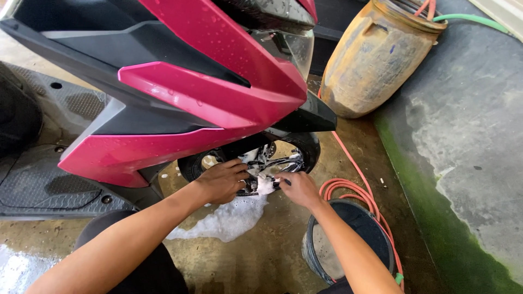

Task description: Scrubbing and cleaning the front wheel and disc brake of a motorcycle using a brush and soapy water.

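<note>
**Front wheel scrub, soapy**

Head view: my left hand [223, 181] rests on the front wheel [256, 163], fingers curled on the tyre; grip half-clenched. Right hand [298, 188] pinches a sudsy white cloth [265, 185] at the rim. My call: brace left, short strokes. Black bucket [348, 245] at 5 o'clock: contents unclear. Stained barrel [376, 54] at 1 o'clock, hoses inside.

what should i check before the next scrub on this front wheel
1. Left hand on the front wheel: ok, it rests on the tyre.
2. Right hand at the soapy rim: ok; whether it holds a cloth: cannot tell.
3. Suds on wheel: ok, white foam covers the spokes and floor below.
4. Black bucket close by the right forearm: ok; water inside: cannot tell.
5. Orange hose coiled by the bucket: ok, apart from both hands.
6. Pink fairing above the hands: wet, droplets show.
</note>
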